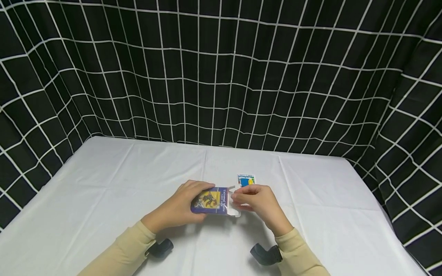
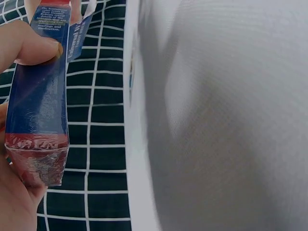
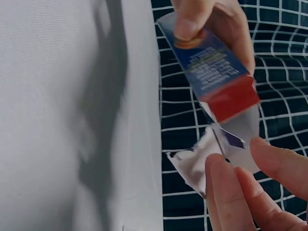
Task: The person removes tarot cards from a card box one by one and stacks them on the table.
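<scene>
A blue-purple tarot card box point(image 1: 208, 201) with "Universal Waite" on its front is held above the table by my left hand point(image 1: 184, 205). My left thumb point(image 2: 41, 48) presses one narrow side, and the fingers wrap the other side. The box's right end stands open, with its white flap point(image 3: 196, 161) folded out. My right hand point(image 1: 257, 203) is at that end, pinching the flap between thumb and fingertips. What lies inside the box is hidden. A card with a blue and yellow picture point(image 1: 246, 180) lies on the table just behind my right hand, partly covered by it.
A white cloth covers the table point(image 1: 114, 184), with fold creases running across it. Black curtains with a white grid point(image 1: 221, 76) stand behind and at both sides. Dark wrist-mounted devices point(image 1: 266, 254) stick out below both sleeves.
</scene>
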Tool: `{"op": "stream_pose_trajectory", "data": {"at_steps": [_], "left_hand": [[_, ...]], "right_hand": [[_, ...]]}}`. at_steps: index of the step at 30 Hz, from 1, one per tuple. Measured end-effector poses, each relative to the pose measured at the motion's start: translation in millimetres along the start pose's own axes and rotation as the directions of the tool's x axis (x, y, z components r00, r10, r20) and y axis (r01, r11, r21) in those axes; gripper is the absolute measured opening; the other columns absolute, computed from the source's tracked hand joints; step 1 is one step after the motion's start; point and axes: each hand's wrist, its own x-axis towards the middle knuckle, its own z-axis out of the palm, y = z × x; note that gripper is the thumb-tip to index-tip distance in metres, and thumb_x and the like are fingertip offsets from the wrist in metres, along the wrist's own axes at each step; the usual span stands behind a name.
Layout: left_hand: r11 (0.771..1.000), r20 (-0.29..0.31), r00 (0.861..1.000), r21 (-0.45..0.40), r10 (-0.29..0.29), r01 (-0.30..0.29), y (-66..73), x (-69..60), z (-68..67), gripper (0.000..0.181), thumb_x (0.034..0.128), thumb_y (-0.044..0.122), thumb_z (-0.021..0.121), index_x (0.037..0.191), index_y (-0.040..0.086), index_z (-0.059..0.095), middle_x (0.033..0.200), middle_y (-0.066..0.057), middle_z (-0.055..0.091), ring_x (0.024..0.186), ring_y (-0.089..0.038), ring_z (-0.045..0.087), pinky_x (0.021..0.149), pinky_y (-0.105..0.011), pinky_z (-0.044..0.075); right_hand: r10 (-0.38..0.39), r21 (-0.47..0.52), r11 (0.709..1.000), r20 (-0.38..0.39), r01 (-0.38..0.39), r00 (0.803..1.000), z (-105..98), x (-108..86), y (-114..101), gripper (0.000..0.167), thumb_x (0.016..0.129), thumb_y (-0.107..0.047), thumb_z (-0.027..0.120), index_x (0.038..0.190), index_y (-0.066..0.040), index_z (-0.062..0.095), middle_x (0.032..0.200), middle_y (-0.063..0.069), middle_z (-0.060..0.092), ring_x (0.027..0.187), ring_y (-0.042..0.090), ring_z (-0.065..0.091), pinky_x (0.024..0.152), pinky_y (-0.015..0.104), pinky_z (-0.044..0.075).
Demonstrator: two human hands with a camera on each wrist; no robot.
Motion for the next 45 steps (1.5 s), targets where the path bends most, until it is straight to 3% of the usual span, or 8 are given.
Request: {"op": "stream_pose_trajectory", "data": {"at_steps": [9, 19, 28, 36, 45], "left_hand": [[1.000, 0.002, 1.000, 0.007, 0.018, -0.018, 4.1, -0.3, -2.2, 0.078, 0.0721, 0.019, 0.081, 0.144, 0.017, 0.050, 0.143, -0.002, 0.056, 0.130, -0.022, 0.048, 0.112, -0.049, 0.037], [0.999, 0.001, 0.999, -0.006, 0.032, -0.032, 7.5, -0.5, -1.5, 0.079, 0.0718, 0.017, 0.081, 0.144, 0.016, 0.050, 0.142, -0.003, 0.056, 0.130, -0.021, 0.048, 0.110, -0.048, 0.039], [0.999, -0.003, 0.999, 0.006, 0.033, -0.033, 7.9, -0.8, -1.5, 0.078, 0.0718, 0.018, 0.082, 0.144, 0.016, 0.051, 0.142, -0.002, 0.057, 0.130, -0.021, 0.048, 0.111, -0.048, 0.039], [0.999, -0.010, 0.999, 0.013, 0.036, -0.036, 7.1, -0.7, -2.6, 0.078, 0.0716, 0.018, 0.082, 0.143, 0.015, 0.051, 0.142, -0.003, 0.057, 0.129, -0.022, 0.049, 0.111, -0.047, 0.039], [1.000, -0.006, 1.000, 0.016, 0.017, -0.017, 6.1, -0.1, -3.1, 0.078, 0.0720, 0.018, 0.082, 0.144, 0.016, 0.051, 0.142, -0.003, 0.056, 0.130, -0.021, 0.048, 0.112, -0.048, 0.038]], "right_hand": [[0.031, 0.070, 0.997, -0.035, -0.028, 0.999, 6, 0.1, 4, 0.025, 0.085, -0.006, 0.074, 0.100, 0.013, 0.068, 0.089, 0.009, 0.070, 0.078, 0.012, 0.069, 0.076, 0.029, 0.061], [0.048, 0.025, 0.999, -0.108, -0.045, 0.993, 13, -0.3, 4, 0.021, 0.083, -0.005, 0.074, 0.098, 0.009, 0.068, 0.088, 0.009, 0.070, 0.075, 0.012, 0.069, 0.074, 0.031, 0.062], [0.039, -0.030, 0.999, -0.118, -0.043, 0.992, 13, -0.6, 4, 0.020, 0.083, -0.005, 0.076, 0.095, 0.008, 0.069, 0.087, 0.010, 0.070, 0.074, 0.011, 0.067, 0.073, 0.032, 0.062], [0.027, -0.047, 0.998, -0.073, -0.030, 0.997, 4, 1.0, 1, 0.027, 0.083, -0.007, 0.074, 0.103, 0.009, 0.068, 0.088, 0.010, 0.070, 0.070, 0.011, 0.065, 0.069, 0.028, 0.061], [0.005, -0.126, 0.992, -0.019, -0.007, 1.000, -11, 2.4, -2, 0.033, 0.083, -0.007, 0.073, 0.111, 0.008, 0.068, 0.093, 0.012, 0.072, 0.074, 0.011, 0.066, 0.070, 0.031, 0.061]]}}
